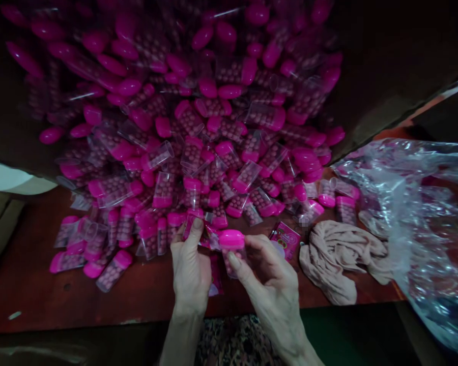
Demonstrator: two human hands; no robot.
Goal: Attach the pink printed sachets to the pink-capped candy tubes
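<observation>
Between the thumb and fingers of my right hand (273,282) is a small clear container (232,244) with a bright pink cap, upright, with small round balls inside. My left hand (193,269) pinches a pink printed wrapper (206,235), whose right end touches or lies close to the capped container. Below the hands a purple-pink printed packet (216,277) lies on the table, partly hidden by my left hand. Another printed pink packet (286,240) lies to the right of my right hand. In front of both hands spreads a heap of similar pink-capped containers (193,152).
The heap spills from a dark box (381,66) onto the reddish-brown table (137,290). A crumpled beige cloth (339,256) lies at the right, beside a large sheet of clear plastic (423,203). A pale rounded object (15,178) is at the left edge.
</observation>
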